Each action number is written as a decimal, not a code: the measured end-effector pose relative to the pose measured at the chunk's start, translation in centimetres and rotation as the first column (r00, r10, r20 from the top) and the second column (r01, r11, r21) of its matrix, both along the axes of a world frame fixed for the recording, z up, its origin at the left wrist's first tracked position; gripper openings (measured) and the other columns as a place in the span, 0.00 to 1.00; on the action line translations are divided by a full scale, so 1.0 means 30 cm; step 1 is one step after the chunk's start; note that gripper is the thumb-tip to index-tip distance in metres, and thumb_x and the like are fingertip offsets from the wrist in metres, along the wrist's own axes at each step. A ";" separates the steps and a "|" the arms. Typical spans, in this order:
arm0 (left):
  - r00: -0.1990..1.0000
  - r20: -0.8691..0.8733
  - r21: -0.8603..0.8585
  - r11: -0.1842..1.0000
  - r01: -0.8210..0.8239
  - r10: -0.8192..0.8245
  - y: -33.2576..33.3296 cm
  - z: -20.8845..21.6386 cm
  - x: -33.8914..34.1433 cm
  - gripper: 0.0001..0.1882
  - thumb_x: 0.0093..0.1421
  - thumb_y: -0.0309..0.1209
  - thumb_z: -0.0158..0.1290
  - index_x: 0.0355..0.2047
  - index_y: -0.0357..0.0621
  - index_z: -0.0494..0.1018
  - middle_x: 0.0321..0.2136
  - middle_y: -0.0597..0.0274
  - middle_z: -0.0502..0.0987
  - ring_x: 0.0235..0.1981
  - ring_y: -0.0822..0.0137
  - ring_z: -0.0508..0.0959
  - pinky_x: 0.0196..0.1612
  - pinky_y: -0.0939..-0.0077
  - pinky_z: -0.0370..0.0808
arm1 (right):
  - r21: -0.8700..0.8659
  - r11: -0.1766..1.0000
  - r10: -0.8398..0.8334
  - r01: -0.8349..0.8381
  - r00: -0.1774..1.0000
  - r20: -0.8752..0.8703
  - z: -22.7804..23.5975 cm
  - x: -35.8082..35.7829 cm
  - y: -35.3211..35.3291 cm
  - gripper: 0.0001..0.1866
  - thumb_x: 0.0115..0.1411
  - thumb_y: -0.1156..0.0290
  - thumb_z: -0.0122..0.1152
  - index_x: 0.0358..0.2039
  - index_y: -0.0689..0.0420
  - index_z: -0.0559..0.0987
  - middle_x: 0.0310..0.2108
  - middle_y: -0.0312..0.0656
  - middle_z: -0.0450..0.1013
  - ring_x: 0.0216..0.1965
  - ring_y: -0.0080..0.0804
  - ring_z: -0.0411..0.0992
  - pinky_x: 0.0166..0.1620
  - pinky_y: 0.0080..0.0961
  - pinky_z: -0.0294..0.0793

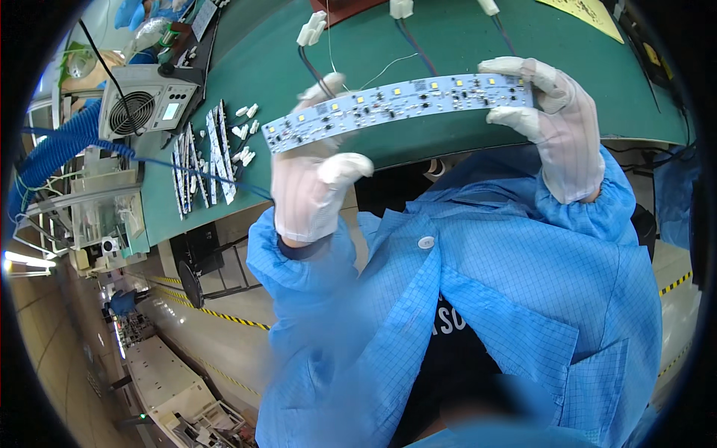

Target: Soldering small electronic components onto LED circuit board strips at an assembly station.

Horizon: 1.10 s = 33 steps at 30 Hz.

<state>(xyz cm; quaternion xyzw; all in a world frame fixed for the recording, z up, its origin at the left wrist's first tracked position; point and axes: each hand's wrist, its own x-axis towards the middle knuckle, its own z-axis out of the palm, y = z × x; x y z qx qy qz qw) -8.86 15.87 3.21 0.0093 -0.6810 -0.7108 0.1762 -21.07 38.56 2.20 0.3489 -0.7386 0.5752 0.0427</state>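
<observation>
Above the near edge of the green bench, a long white LED circuit board [407, 99] is held up, its face dotted with small yellow LEDs and black parts. My right hand [560, 123], in a white striped glove, grips its right end, fingers along the top edge and thumb below. My left hand [308, 187], gloved alike, is behind the board's left part; its fingertips show above the top edge and its thumb stands below the lower edge. Dark wires run from behind the board to white connectors [312, 28], [401, 8] at the far side.
Several narrow circuit strips [216, 153] and loose white connectors [244, 131] lie on the green bench mat [258, 71] at left. Beside them stands a grey fan unit [148, 104] with a blue coiled hose [63, 149]. A yellow sheet [590, 16] is far right.
</observation>
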 end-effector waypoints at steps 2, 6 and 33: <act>0.992 -0.076 -0.028 0.994 -0.104 0.101 -0.047 -0.004 0.021 0.38 0.40 0.27 0.61 0.54 0.34 0.61 0.43 0.51 0.70 0.44 0.63 0.72 0.48 0.71 0.70 | -0.035 0.999 0.021 -0.019 0.998 0.061 0.002 -0.006 0.009 0.18 0.45 0.63 0.68 0.38 0.55 0.80 0.33 0.36 0.77 0.34 0.26 0.73 0.41 0.19 0.73; 0.933 -0.265 -0.199 0.933 -0.299 0.242 -0.055 0.008 0.053 0.30 0.41 0.24 0.59 0.48 0.34 0.65 0.38 0.54 0.73 0.37 0.67 0.75 0.42 0.75 0.73 | -0.047 0.996 0.083 -0.078 0.989 0.124 0.008 -0.020 0.027 0.17 0.46 0.67 0.67 0.38 0.58 0.79 0.36 0.39 0.76 0.37 0.25 0.73 0.44 0.19 0.73; 0.900 -0.364 -0.377 0.846 -0.377 0.239 -0.055 -0.022 0.080 0.26 0.46 0.32 0.64 0.43 0.33 0.67 0.35 0.51 0.75 0.36 0.64 0.77 0.41 0.75 0.74 | 0.080 0.994 0.073 -0.072 0.997 0.001 0.004 -0.045 0.020 0.20 0.45 0.65 0.66 0.40 0.55 0.79 0.37 0.36 0.77 0.35 0.27 0.72 0.43 0.19 0.72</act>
